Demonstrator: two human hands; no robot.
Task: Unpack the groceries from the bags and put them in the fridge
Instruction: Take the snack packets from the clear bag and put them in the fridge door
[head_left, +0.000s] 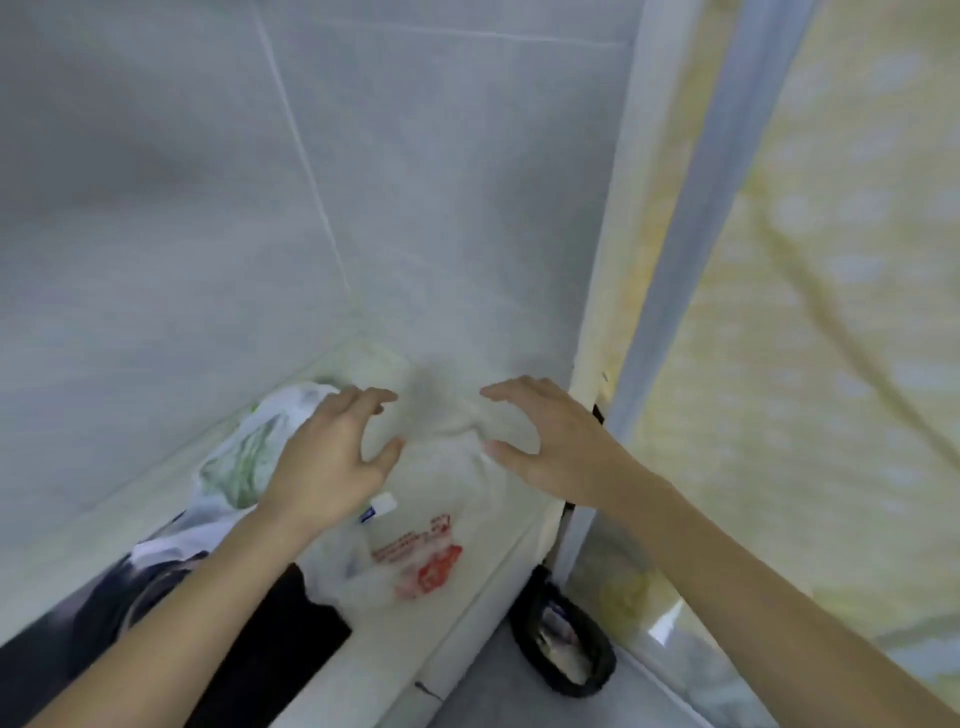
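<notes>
Two bare hands are reaching out over a pale, shiny worktop (467, 597) that is sitting in the corner of a white tiled wall (208, 208). The left hand (332, 457) is hovering with its fingers spread and a little bent, and it is holding nothing. The right hand (540, 436) is doing the same, with the thumb apart from the fingers and nothing in it. The two hands are facing each other, with a gap between them.

Under and between the hands, a thin white plastic bag with red print (426, 561) is lying on the worktop. Its top is bunched up just below the gap. The picture is too blurry to tell if the fingers are touching it. A small white and blue thing (378, 506) is poking out of the bag near the left wrist.

Behind the left hand, a see-through plastic bag with green leafy things inside (244, 457) is sitting by the wall. A black flat thing (280, 644) is lying on the worktop under the left arm.

On the right, a yellow and white patterned sheet (831, 312) is hanging down. Below the worktop edge, a black round bin (563, 644) is standing on the grey floor.
</notes>
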